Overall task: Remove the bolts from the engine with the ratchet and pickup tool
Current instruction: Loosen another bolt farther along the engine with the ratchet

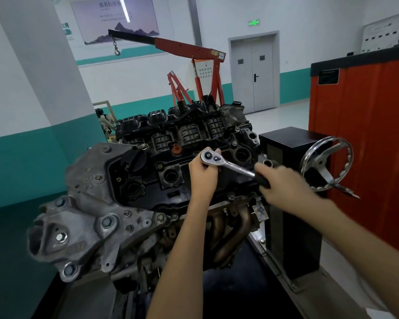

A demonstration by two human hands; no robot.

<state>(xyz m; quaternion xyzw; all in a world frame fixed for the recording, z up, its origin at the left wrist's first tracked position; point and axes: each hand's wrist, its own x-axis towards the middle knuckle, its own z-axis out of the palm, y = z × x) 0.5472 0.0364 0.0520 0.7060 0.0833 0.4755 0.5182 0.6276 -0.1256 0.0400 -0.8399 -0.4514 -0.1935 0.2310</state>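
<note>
Left hand (203, 174) grip cups the head of the chrome, black-handled ratchet (228, 164) above the grey engine (115, 203). Right hand (283, 187) clasps its handle, near the chrome handwheel (327, 164).

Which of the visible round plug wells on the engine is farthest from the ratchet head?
The leftmost well, below the black round cap. The middle well and right well sit nearer the ratchet head.

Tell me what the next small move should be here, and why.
Probably swing the handle a short stroke with the right hand to turn the bolt. The ratchet sits head-down on the engine top, the left hand cups its head steady, and the right hand grips the black handle. The bolt itself is hidden.
</note>
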